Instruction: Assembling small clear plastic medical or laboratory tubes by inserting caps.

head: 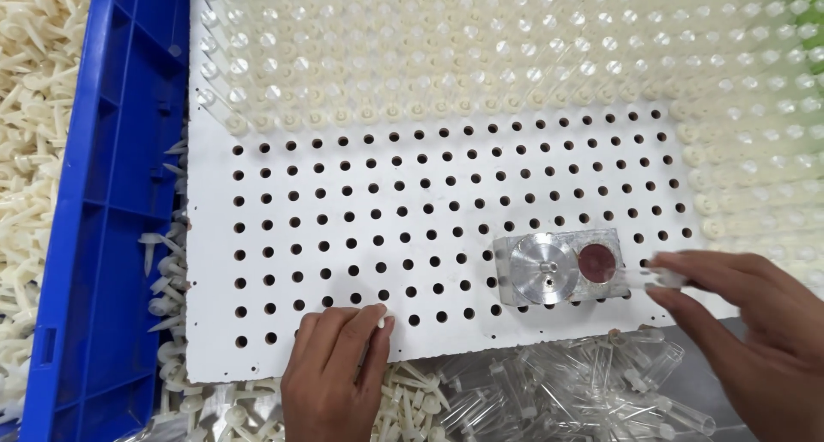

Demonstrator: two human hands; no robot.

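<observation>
Clear tube going to the metal block

Clear tube, right of centre, pinched in right hand fingertips, tip at metal block on white hole board. Left hand, bottom centre, pinches a small cream plug. Likely joining step; next needs careful alignment.

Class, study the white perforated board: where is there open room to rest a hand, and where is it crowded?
Free: the white board's empty holes, between the filled tube rows and the metal block. Crowded: the loose tubes below, around the left hand and right hand.

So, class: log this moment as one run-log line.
left hand: pinching white plug at perforated board | right hand: holding clear tube beside metal block
</observation>
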